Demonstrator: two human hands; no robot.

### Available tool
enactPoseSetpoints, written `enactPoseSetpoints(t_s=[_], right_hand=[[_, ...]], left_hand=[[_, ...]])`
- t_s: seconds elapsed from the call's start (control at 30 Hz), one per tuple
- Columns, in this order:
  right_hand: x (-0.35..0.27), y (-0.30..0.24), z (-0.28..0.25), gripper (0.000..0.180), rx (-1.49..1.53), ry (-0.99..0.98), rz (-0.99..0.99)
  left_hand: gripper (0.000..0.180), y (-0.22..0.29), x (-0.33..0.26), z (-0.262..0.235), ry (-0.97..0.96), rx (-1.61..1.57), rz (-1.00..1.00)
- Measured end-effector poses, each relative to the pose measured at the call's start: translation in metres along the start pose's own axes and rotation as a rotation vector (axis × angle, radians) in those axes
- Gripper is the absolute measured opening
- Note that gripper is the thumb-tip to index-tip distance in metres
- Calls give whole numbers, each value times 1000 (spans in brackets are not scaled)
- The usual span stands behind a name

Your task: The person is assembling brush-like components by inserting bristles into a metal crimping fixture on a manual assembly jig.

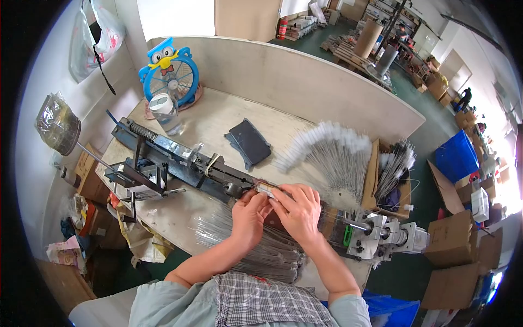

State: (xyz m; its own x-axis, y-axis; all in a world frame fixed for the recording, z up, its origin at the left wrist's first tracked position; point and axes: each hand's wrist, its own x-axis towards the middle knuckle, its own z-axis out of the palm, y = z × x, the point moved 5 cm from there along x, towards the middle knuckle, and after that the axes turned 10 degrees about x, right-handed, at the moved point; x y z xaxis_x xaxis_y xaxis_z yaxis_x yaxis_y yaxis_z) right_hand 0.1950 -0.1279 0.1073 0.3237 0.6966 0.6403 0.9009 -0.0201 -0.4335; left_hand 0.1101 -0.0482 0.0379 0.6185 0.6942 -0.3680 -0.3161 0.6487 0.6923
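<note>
- Workshop with green floor (436,125); two people visible in the background, well apart from the bench.
- Workbench (218,109), one, pale-topped; low partition (261,68), one, along its far edge.
- Bench machine (190,173), one: long dark rail laid diagonally, coiled spring at its far left end; silvery clamp assembly (376,237), one, at right.
- Cartoon-bird fan (173,82), one, blue; white-lidded jar (168,117), one, just beside; flat dark case (249,143), one, beyond the rail.
- White-tipped wire brushes (340,158), one fan-shaped spread, too many to count; cardboard box (372,174), one, just right, holding more.
- Bare grey wires (272,256), one heap below the hands, uncountable.
- Small piece (265,189), one: short, whitish with orange, partly covered by fingers; located at the rail, between both hands.
- Left hand (249,215), one: thumb and fingers drawn together at the piece's left end; exact hold hidden, impossible to tell.
- Right hand (298,212), one: fingertips touching the piece's right end; firmness of grip likewise impossible to tell.
</note>
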Motion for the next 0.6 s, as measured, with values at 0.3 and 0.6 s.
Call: enactPoseSetpoints(t_s=[0.3, 0.6], right_hand=[[4, -1, 0, 23, 8, 1, 14], [13, -10, -17, 25, 32, -15, 57]], left_hand=[[21, -6, 5, -4, -5, 41, 21], [31, 0, 3, -1, -74, -109, -62]])
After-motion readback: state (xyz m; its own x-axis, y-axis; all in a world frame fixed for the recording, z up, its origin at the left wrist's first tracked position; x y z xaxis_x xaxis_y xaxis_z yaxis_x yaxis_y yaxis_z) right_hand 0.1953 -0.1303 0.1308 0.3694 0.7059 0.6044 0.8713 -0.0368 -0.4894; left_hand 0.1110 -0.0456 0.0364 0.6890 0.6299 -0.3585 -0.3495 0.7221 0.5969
